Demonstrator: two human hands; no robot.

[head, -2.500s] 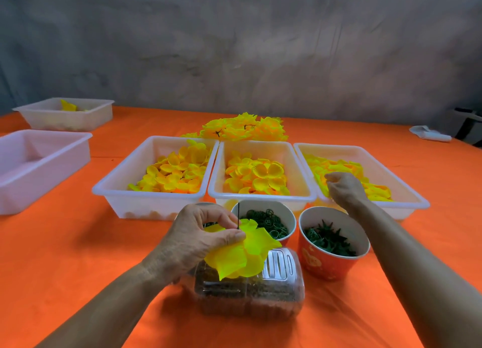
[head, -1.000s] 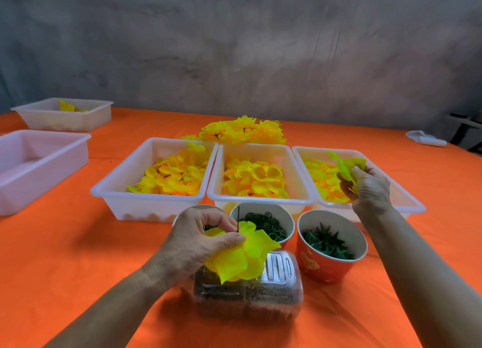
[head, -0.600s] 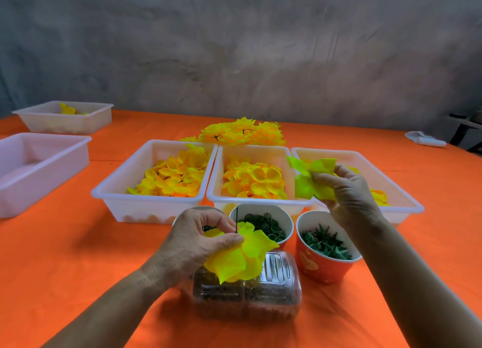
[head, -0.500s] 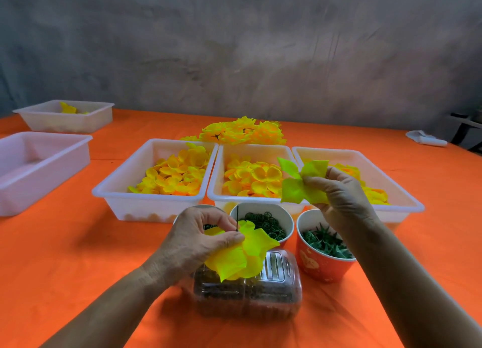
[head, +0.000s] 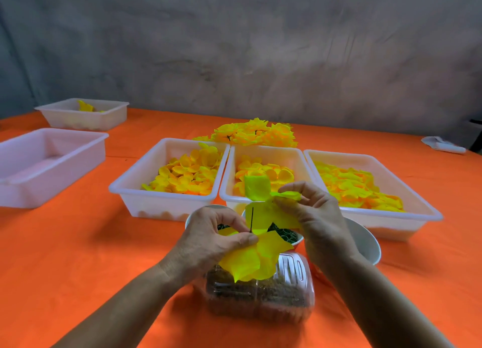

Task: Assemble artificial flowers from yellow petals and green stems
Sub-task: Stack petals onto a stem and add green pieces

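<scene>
Left hand (head: 208, 239) pinches the stem (head: 251, 220) upright, tip exposed, so the right hand (head: 310, 212), gripping a petal (head: 260, 204), can thread it on.

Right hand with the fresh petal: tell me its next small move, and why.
Probably lower the petal piece in the right hand onto the thin dark stem. The left hand pinches that stem upright with yellow petals already on it, and its tip stands bare beside the new piece.

A mottled grey wall (head: 234, 47) rises behind the orange-covered table (head: 65, 256).
</scene>
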